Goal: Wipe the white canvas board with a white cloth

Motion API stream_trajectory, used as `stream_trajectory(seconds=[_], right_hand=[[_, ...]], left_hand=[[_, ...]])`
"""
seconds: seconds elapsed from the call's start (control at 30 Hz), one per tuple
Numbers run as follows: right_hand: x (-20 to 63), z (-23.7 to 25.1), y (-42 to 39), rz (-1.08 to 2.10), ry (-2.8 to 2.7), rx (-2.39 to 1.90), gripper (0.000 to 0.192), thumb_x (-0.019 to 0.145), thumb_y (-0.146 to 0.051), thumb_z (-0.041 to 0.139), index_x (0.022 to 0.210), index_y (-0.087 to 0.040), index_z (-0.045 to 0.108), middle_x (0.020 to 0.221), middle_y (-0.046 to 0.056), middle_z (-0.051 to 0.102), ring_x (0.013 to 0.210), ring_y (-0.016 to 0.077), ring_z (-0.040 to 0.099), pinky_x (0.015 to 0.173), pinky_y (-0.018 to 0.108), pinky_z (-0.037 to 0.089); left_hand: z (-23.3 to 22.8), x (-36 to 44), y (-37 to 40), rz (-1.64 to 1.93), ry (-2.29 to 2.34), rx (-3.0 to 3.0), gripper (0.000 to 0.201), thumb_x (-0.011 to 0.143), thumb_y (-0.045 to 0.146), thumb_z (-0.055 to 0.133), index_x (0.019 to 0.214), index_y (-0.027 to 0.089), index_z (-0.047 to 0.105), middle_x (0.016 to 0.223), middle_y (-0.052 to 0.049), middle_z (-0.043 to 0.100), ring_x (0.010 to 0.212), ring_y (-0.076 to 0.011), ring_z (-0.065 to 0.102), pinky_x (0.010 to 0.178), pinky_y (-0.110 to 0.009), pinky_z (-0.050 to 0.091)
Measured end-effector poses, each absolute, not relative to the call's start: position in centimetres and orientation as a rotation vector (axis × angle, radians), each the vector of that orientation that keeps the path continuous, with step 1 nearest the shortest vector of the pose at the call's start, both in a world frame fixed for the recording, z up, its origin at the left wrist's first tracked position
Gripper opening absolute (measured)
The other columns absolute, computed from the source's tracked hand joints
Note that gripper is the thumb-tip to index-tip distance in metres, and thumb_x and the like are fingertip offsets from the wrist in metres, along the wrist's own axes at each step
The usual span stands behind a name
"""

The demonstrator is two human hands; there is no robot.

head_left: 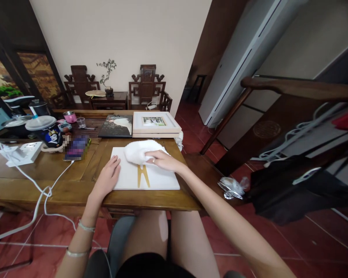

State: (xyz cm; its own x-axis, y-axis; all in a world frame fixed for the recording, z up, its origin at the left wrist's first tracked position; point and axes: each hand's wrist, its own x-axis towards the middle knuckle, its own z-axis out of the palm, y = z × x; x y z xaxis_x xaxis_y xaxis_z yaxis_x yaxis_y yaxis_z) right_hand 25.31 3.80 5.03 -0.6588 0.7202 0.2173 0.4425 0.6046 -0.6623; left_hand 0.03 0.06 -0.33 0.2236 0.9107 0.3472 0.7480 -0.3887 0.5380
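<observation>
A white flat board (159,178) with a gold mark lies on the wooden table (60,189) in front of me. My left hand (107,177) rests flat on the board's left edge, fingers spread. My right hand (164,160) presses on a white cloth (137,150) that sits bunched on the board's far part. Beyond the board lie a dark picture panel (116,126) and a white framed picture (155,122), side by side.
A phone (75,148) on a white cable, a power strip (26,151), a lidded dark cup (48,131), a pink pot and a small glass stand at the left. Black clothing (292,189) hangs over a wooden chair on my right. Carved chairs line the far wall.
</observation>
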Motion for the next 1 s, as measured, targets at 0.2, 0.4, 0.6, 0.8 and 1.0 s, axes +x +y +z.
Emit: stream_trajectory(seconds=[0.2,0.4,0.6,0.8,1.0], right_hand=[[20.6,4.2,6.3,0.527,-2.379,-1.096,0.031,0.082,-0.015,0.039,0.100,-0.017,0.065,0.103,0.006,0.068,0.093,0.0242,0.059,0.085,0.033,0.039],[16.4,4.4,6.6,0.371,-2.539,-0.898,0.033,0.084,-0.013,0.039,0.103,-0.020,0.065,0.115,0.004,0.065,0.101,0.0217,0.057,0.094,0.032,0.034],[18.1,4.6,6.8,0.379,-2.594,-0.948,0.032,0.085,-0.014,0.041,0.106,-0.020,0.064,0.105,0.005,0.068,0.094,0.0209,0.058,0.083,0.029,0.038],[22.7,4.3,7.0,0.425,-2.481,-1.121,0.032,0.084,-0.016,0.041,0.106,-0.020,0.064,0.100,0.005,0.068,0.090,0.0215,0.058,0.080,0.027,0.038],[27.3,3.6,5.6,0.279,-2.400,-1.315,0.033,0.084,-0.014,0.041,0.107,-0.016,0.064,0.097,0.010,0.067,0.092,0.0257,0.057,0.081,0.034,0.040]], left_hand=[[-0.2,0.1,0.0,0.910,1.574,2.246,0.049,0.091,0.037,0.034,0.124,0.008,0.056,0.139,-0.015,0.046,0.133,-0.0244,0.037,0.112,-0.043,0.026],[0.3,0.1,-0.2,0.943,1.537,2.271,0.043,0.091,0.034,0.036,0.120,0.013,0.059,0.135,-0.013,0.051,0.127,-0.0261,0.045,0.109,-0.040,0.032],[0.2,0.1,-0.2,0.951,1.526,2.240,0.043,0.090,0.036,0.038,0.123,0.014,0.058,0.138,-0.010,0.049,0.130,-0.0252,0.042,0.110,-0.040,0.029],[-0.2,-0.1,0.0,0.897,1.572,2.218,0.050,0.090,0.038,0.036,0.125,0.007,0.055,0.140,-0.016,0.045,0.134,-0.0241,0.036,0.112,-0.040,0.025],[-0.3,-0.2,0.1,0.904,1.556,2.237,0.047,0.090,0.037,0.037,0.124,0.011,0.056,0.141,-0.013,0.045,0.134,-0.0233,0.036,0.112,-0.042,0.026]])
